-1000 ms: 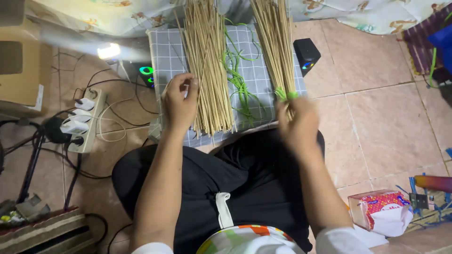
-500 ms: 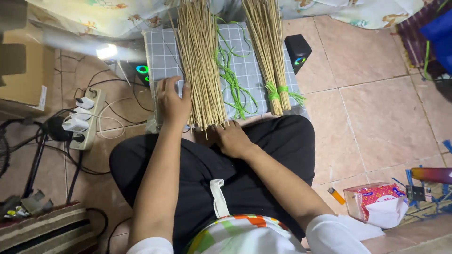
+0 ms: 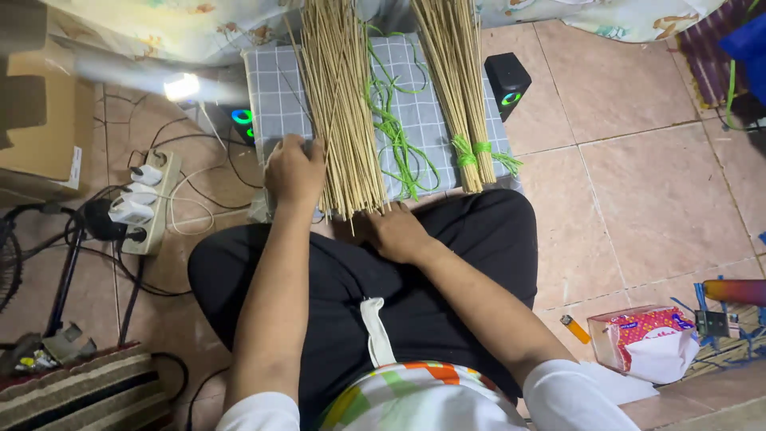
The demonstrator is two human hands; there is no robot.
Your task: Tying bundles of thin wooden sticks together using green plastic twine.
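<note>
A loose pile of thin tan sticks (image 3: 341,112) lies lengthwise on a grey checked cushion (image 3: 271,88). My left hand (image 3: 294,169) rests on the pile's left edge, fingers curled over the sticks. My right hand (image 3: 396,231) sits at the near ends of the sticks, over my black-trousered lap, fingers bent; whether it grips any sticks I cannot tell. To the right lie bundles of sticks (image 3: 456,88) tied with green string (image 3: 477,150). Loose green strings (image 3: 395,132) trail between the two heaps.
A white power strip with plugs (image 3: 142,203) and cables lies on the tiled floor at left, beside a cardboard box (image 3: 40,120). A black speaker (image 3: 507,80) stands right of the cushion. An orange lighter (image 3: 574,328) and a tissue box (image 3: 650,339) lie at lower right.
My right hand left the tied bundle on the right and came to the near ends of the loose pile. My left hand stayed on the pile's left side.
</note>
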